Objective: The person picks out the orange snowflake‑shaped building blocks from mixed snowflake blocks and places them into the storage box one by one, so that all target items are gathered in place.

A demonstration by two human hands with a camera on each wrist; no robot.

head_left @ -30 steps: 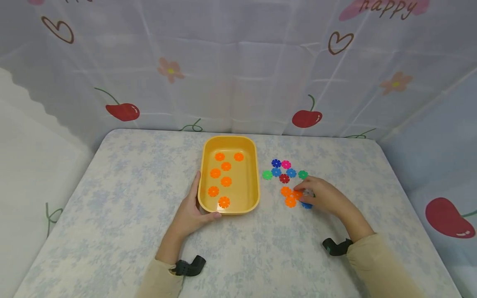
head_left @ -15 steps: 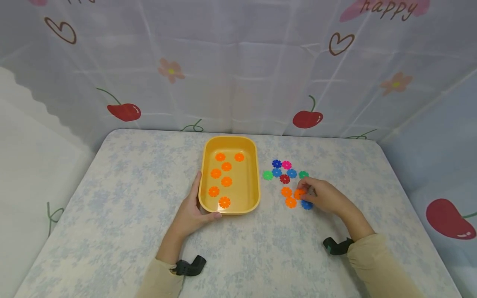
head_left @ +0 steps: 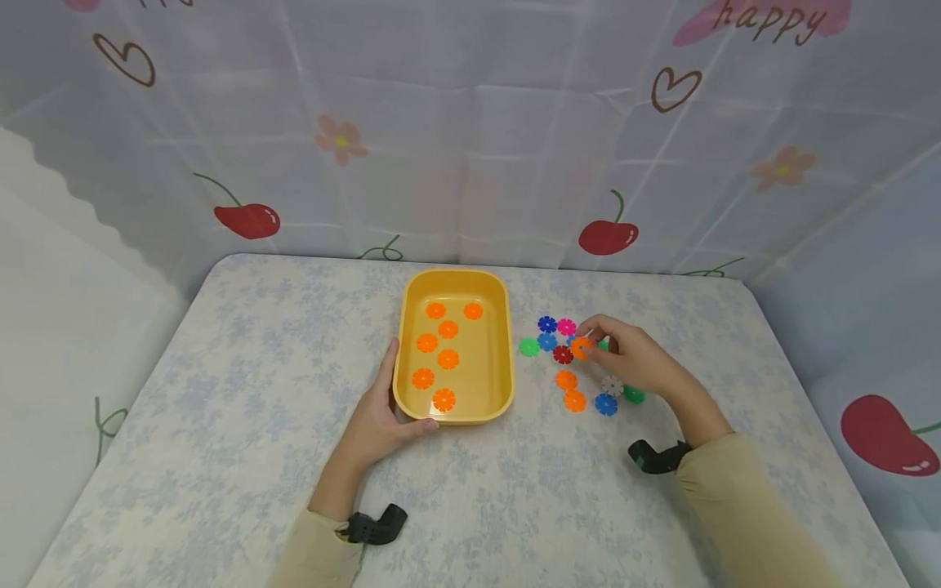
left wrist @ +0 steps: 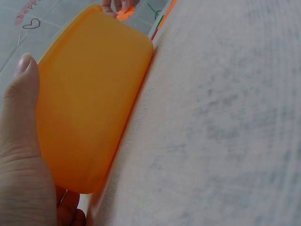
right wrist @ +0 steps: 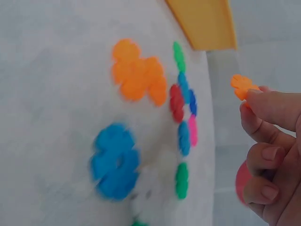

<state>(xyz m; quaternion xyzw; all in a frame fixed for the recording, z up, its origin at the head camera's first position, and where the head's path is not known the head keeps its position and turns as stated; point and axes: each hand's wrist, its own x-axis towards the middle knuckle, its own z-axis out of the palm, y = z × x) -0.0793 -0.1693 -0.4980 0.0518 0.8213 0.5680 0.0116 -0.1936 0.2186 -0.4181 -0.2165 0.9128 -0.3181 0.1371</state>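
In the head view my left hand (head_left: 372, 429) grips the near left corner of a yellow plastic tray (head_left: 485, 384), thumb along the near side and fingers on the left. Several orange snowflake discs (head_left: 448, 359) lie in it. My right hand (head_left: 634, 358) pinches one orange snowflake disc (right wrist: 241, 85) between thumb and index finger, raised above the table in the right wrist view. Below that hand are a red disc (head_left: 562, 355), two loose orange discs (head_left: 566, 380), a blue disc (head_left: 606, 404), a whitish disc (head_left: 613, 385) and a green disc (head_left: 634, 394).
Farther back lie a light green disc (head_left: 529, 347), a light blue disc (head_left: 547, 341), a dark blue disc (head_left: 546, 324) and a pink disc (head_left: 566, 327). A patterned cloth (head_left: 220, 408) covers the table, and a printed curtain (head_left: 456, 163) hangs behind its back edge.
My right hand has lifted an orange disc from beside the other two and carried it up and slightly left, uncovering the whitish and green discs. The left hand keeps its place on the tray.
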